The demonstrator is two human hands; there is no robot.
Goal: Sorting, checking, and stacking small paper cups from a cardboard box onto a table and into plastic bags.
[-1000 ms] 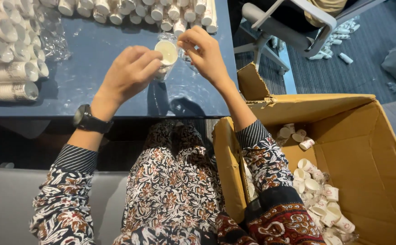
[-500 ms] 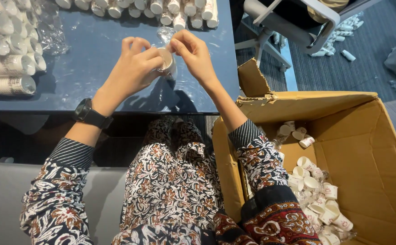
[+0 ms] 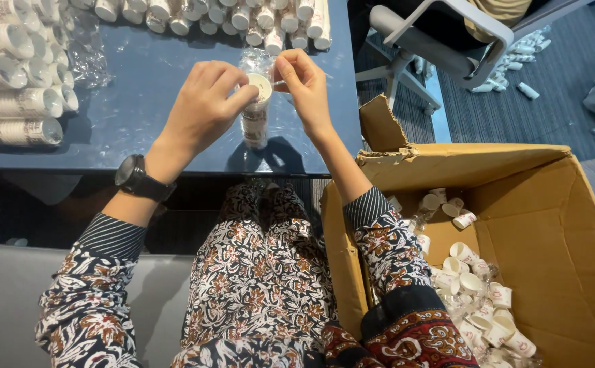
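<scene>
Left hand (image 3: 205,102) is curled round the top of a short stack of white paper cups (image 3: 255,116), fingertips pinched on the rim, while the right hand (image 3: 304,85) is mostly closed, thumb and forefinger nipping the clear plastic wrap (image 3: 256,63) at the same rim. The stack stands upright on the dark blue table (image 3: 140,88) right between both hands, still partly sleeved in crinkly film. Off to the right hand's side and lower sits an open cardboard box (image 3: 549,225) with loose cups.

1. I see a dark blue glossy tabletop (image 3: 140,123).
2. Sleeves of stacked white paper cups (image 3: 14,102) lie at its left edge.
3. More stacked white cups (image 3: 243,17) line its far edge.
4. Crumpled clear plastic wrap (image 3: 89,58) lies nearby.
</scene>
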